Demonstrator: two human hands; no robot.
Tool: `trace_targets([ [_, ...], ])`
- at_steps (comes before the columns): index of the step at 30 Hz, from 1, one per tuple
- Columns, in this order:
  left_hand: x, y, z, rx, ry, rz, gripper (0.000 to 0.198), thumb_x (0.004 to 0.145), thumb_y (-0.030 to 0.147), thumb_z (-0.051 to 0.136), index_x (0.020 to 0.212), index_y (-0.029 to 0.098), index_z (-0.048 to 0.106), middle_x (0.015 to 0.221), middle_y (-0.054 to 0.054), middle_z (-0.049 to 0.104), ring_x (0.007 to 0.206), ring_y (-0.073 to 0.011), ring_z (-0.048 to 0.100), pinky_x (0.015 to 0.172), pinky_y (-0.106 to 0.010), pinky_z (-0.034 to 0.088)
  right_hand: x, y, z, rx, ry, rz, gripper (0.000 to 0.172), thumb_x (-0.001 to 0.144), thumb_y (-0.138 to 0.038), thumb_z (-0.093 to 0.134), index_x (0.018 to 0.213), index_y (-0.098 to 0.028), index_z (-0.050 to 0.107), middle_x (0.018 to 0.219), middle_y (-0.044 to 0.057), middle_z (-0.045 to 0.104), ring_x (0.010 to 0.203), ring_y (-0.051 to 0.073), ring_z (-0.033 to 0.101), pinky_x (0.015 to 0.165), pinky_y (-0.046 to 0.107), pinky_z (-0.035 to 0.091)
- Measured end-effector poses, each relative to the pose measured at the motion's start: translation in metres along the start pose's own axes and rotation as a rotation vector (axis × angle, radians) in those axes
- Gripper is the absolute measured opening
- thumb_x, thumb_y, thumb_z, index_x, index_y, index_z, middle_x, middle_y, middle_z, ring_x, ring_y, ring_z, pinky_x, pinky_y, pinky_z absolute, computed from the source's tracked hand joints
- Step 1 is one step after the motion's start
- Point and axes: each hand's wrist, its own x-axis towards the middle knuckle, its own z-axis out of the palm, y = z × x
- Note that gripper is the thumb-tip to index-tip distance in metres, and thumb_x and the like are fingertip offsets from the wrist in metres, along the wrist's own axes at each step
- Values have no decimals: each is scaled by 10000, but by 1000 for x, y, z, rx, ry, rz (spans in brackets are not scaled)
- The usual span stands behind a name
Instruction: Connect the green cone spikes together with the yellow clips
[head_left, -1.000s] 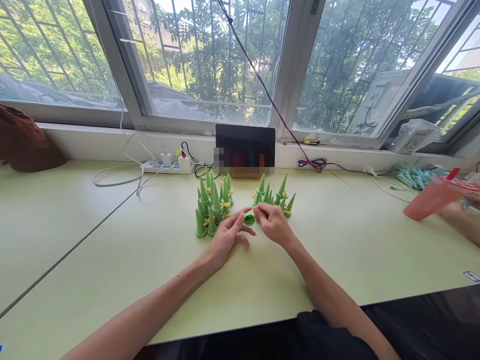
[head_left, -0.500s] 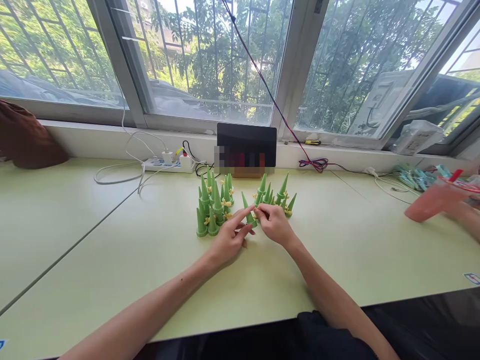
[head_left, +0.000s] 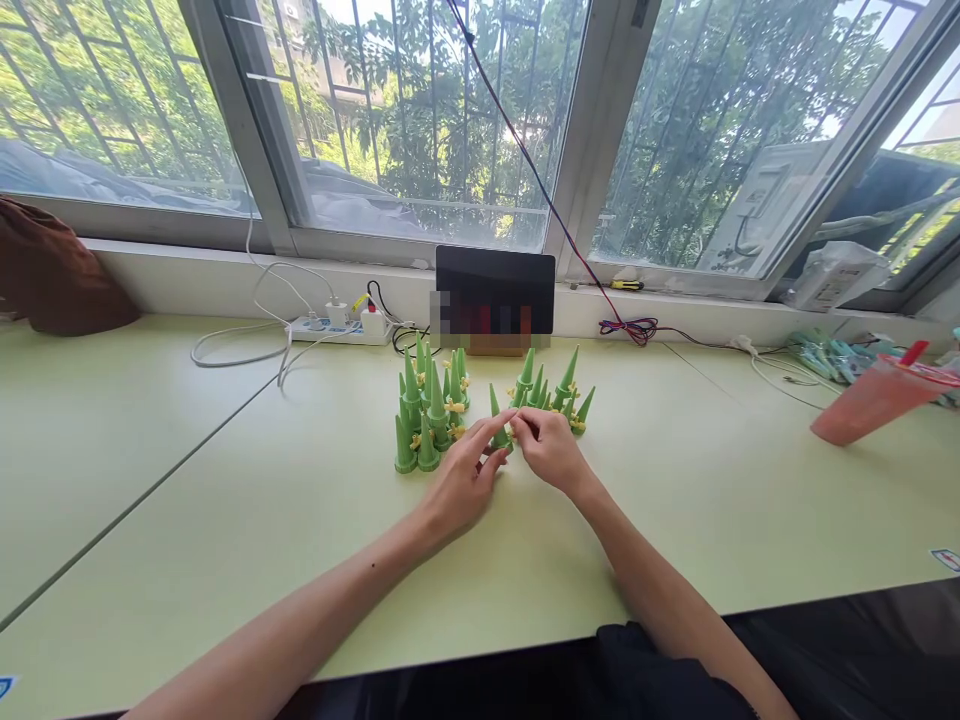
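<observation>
A green cone-shaped watering spike [head_left: 495,402] stands nearly upright between my hands, its lower part mostly behind my fingers. My left hand [head_left: 466,478] holds it near the base with thumb and fingers, the forefinger stretched across toward my other hand. My right hand [head_left: 550,448] is closed in a pinch at the spike's right side, where a bit of its yellow valve [head_left: 513,434] shows. To the left, several similar spikes [head_left: 437,400] with yellow valves stand in a tight group. A second group of spikes [head_left: 568,378] is behind my right hand, some of them leaning.
A dark tablet [head_left: 495,285] on a stand is behind the spikes. At the back left lies a power strip [head_left: 345,330] with loose white cables. A pink drink cup [head_left: 874,400] tilts at the right, near packets [head_left: 825,352]. A brown bag [head_left: 67,275] sits far left.
The spike between my hands has become more upright, and my left fingers have drawn in around its base. At the right, another person's hand has left the drink cup.
</observation>
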Motion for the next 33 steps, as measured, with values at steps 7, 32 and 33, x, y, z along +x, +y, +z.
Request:
trace_targets([
  [7, -4, 8, 2, 57, 168, 37, 371, 839, 346, 622, 1205, 298, 582, 1179, -64, 544, 710, -113, 596, 527, -203, 457, -1, -6, -2, -3, 105, 0, 354, 943, -366, 422, 627, -205, 418, 546, -26, 422, 513, 119, 348, 517, 266, 282],
  [32, 6, 1, -6, -597, -116, -566, 640, 802, 679, 532, 736, 61, 681, 683, -105, 641, 457, -84, 505, 396, -204, 401, -3, -9, -3, 4, 44, -171, 304, 948, -274, 421, 654, -197, 424, 595, -32, 404, 561, 110, 334, 564, 242, 292],
  [33, 6, 0, -6, -600, -127, -557, 618, 808, 663, 542, 744, 63, 676, 697, -100, 639, 461, -81, 504, 399, -203, 404, -3, -8, -3, 2, 43, -169, 306, 946, -273, 423, 650, -197, 416, 591, -34, 398, 557, 109, 329, 559, 242, 287],
])
